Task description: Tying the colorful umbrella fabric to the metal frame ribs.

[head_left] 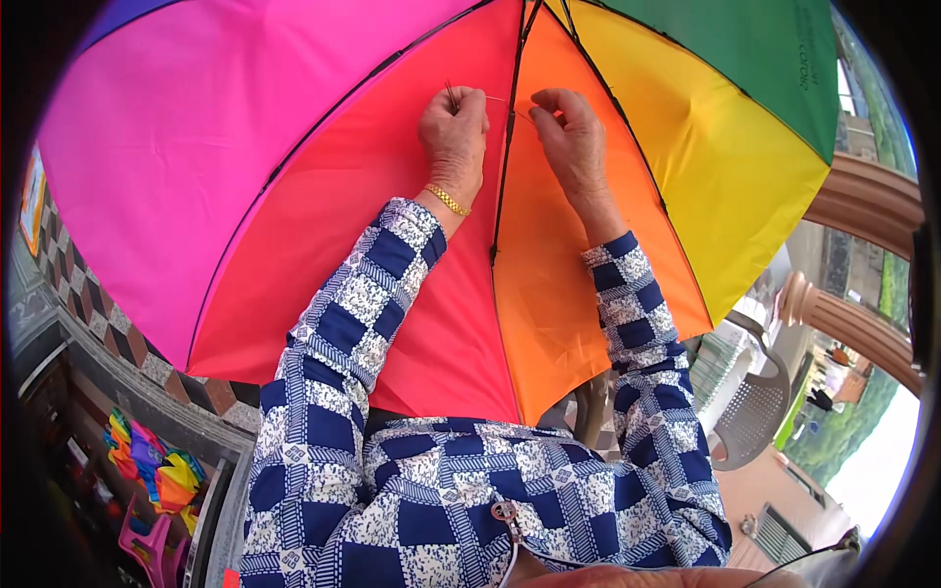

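Observation:
An open umbrella (392, 255) with panels in pink, red, orange, yellow and green spreads across the view, its inside toward me. Its thin black rib (503, 176) runs down between the red and orange panels. Left of that rib, my left hand (456, 132) is closed, with a few thin dark wire-like pieces (451, 96) sticking up from its fingers. On the other side, over the orange panel, my right hand (571, 137) pinches a fine pale thread (521, 116). The thread stretches across the rib between my hands and is only faintly visible.
At the lower left, a bundle of multicoloured cloth (157, 465) lies by a pink plastic stool (149, 544). A grey plastic chair (753, 412) stands at the right, near brown columns (843, 333). Patterned floor tiles (118, 333) show past the umbrella's left edge.

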Tool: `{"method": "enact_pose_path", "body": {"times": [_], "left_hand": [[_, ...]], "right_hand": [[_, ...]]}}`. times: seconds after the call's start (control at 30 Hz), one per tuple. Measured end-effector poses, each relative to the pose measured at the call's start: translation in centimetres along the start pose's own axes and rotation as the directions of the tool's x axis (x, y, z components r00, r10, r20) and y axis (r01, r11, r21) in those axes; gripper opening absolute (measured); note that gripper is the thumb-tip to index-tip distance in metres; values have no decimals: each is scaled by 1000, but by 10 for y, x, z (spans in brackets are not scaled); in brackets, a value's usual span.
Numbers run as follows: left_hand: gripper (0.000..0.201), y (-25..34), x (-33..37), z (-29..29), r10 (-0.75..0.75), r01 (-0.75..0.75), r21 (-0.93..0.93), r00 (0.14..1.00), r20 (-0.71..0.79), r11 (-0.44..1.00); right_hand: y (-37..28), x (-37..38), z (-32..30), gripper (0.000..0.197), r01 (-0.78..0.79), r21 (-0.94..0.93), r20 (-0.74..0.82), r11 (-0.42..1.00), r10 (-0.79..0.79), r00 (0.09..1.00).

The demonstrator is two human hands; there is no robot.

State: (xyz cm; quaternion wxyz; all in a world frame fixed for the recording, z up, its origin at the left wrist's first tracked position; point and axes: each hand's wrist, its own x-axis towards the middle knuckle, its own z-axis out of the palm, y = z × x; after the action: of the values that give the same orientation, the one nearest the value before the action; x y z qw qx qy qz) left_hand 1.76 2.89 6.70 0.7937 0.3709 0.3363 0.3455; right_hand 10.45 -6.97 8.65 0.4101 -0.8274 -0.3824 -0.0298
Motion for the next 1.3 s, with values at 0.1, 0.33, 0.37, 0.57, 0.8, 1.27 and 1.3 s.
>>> {"method": "enact_pose_path", "body": {"times": [0.1,0.33,0.37,0.57,0.8,1.27,1.3], "left_hand": [[13,-2,-1,-3,-34,34,-38,999,26,999],[15,-8,3,-1,29,-32,49,998,52,998],[15,-9,3,-1,26,-29,48,998,50,998],[13,-15,2,4,54,-60,56,993,104,997],[12,-15,-1,13,29,-32,45,997,67,998],[10,-3,-4,3,-45,36,198,998,40,980],[10,-1,-3,2,-39,31,202,999,36,979]], "right_hand": [[6,-2,3,12,-28,11,6,1000,28,1000],[7,-1,2,12,-81,89,23,993,80,997],[7,-1,2,12,-89,95,26,991,87,996],[-3,-1,3,11,-14,99,35,995,10,999],[-3,7,4,8,56,16,37,998,-57,998],[58,21,-93,8,-254,955,290,-153,300,909],[60,23,-112,8,-127,962,181,-241,218,959]]}}
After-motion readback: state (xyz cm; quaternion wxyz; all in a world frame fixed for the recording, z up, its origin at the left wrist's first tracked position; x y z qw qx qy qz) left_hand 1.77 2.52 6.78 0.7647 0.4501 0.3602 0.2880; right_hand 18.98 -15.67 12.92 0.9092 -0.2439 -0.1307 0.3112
